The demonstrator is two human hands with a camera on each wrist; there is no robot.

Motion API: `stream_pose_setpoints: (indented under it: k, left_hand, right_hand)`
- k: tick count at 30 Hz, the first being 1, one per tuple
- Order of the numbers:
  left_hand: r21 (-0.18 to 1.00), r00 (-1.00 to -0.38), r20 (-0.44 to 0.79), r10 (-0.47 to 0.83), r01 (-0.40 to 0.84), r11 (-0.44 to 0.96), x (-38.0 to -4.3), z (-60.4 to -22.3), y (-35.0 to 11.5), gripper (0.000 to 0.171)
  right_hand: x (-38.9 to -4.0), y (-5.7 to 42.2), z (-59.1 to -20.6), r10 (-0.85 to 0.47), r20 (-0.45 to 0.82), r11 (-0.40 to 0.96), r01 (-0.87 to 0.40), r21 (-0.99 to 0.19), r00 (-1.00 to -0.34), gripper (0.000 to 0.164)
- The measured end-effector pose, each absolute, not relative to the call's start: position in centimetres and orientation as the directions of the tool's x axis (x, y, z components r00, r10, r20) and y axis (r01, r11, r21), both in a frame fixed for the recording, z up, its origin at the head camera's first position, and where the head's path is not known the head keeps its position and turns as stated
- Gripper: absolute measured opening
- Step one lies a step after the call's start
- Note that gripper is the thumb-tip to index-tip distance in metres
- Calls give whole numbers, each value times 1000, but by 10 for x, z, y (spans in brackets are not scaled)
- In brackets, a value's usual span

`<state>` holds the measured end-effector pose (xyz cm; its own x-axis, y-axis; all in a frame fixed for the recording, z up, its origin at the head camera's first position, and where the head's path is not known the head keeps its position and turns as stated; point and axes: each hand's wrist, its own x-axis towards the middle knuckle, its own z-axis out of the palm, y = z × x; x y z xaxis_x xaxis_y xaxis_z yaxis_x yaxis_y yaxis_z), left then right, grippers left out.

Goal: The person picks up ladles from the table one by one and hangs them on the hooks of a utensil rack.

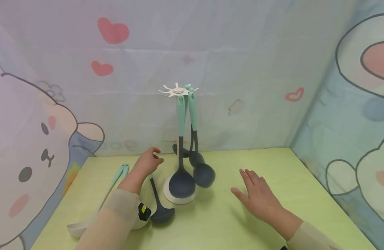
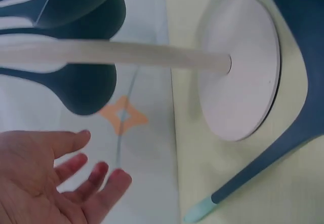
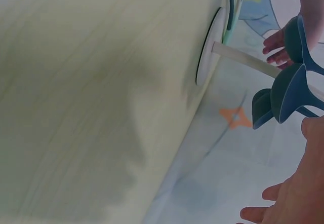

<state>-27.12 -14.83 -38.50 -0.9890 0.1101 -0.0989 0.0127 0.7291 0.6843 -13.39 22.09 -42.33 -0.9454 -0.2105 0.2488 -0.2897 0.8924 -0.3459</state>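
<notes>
A white utensil stand has a round base (image 1: 180,201) and a hooked top (image 1: 178,91). From its front hangs a ladle (image 1: 181,183) with a mint handle and dark blue bowl. Another ladle (image 1: 204,175) and further dark-headed utensils hang on its right and rear. My left hand (image 1: 147,162) hovers left of the stand, fingers loosely bent and holding nothing; the left wrist view shows the pole (image 2: 152,54) near it. My right hand (image 1: 259,199) is over the table to the stand's right, fingers extended and holding nothing. A dark ladle (image 1: 162,214) lies left of the base.
At the left of the yellow-green table (image 1: 241,229) lie pale utensils with mint handles (image 1: 120,171), partly hidden by my left forearm. One pale bowl (image 1: 75,229) shows beside the sleeve. A printed cloth (image 1: 241,69) rises behind the table's back edge.
</notes>
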Motion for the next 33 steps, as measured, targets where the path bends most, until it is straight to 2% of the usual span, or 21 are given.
stream_pose_setpoints:
  k: [8,13,22,29,33]
  left_hand:
    - [654,-983,-181,-22,-137,744,-280,-391,-165,45]
    - [673,-971,-232,-50,-198,713,-282,-400,-169,41]
    - [641,-948,-306,-86,-272,718,-288,-423,-167,41]
    - [546,-918,-383,-99,-312,777,-295,-436,-163,62]
    - [553,-901,-416,-123,-358,753,-297,-441,-160,65]
  right_hand:
    - [-127,223,-423,-191,235,900,-266,-345,-953,78]
    - [-123,225,-422,-187,223,905,-256,-340,-957,77]
    - [-121,229,-429,-181,205,903,-245,-352,-962,80]
    - [-117,229,-428,-175,178,907,-229,-354,-968,80]
    - [-116,230,-430,-167,162,907,-216,-361,-973,81]
